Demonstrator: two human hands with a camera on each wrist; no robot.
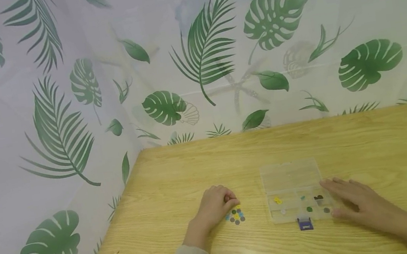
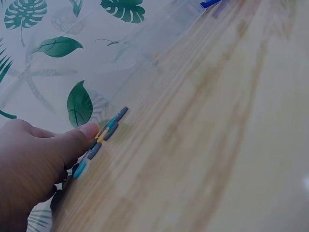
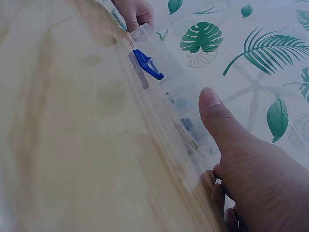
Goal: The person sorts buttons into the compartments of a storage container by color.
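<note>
Small colored pieces [image 1: 236, 216], in gray, yellow, blue and dark green, lie in a tight cluster on the counter [image 1: 189, 168], right of its left edge and well apart from its far edge. The left hand [image 1: 214, 207] rests at the cluster's far side, its fingers curled in and its thumb tip right by a yellow piece; whether it pinches anything I cannot tell.

To the right, on the same counter, sits a clear plastic box [image 1: 293, 213] with compartments, its lid [image 1: 290, 174] open toward the counter's far edge. A blue latch [image 1: 305, 224] juts from the box's near side. Inside are a yellow piece [image 1: 277, 200] toward the left, a black piece [image 1: 318, 197] and a gray piece [image 1: 326, 210] toward the right, and a green piece [image 1: 309, 209] between.

The right hand [image 1: 359, 204] is at the box's right edge, fingers extended and thumb spread apart, gripping nothing; whether its fingertips touch the box I cannot tell.
</note>
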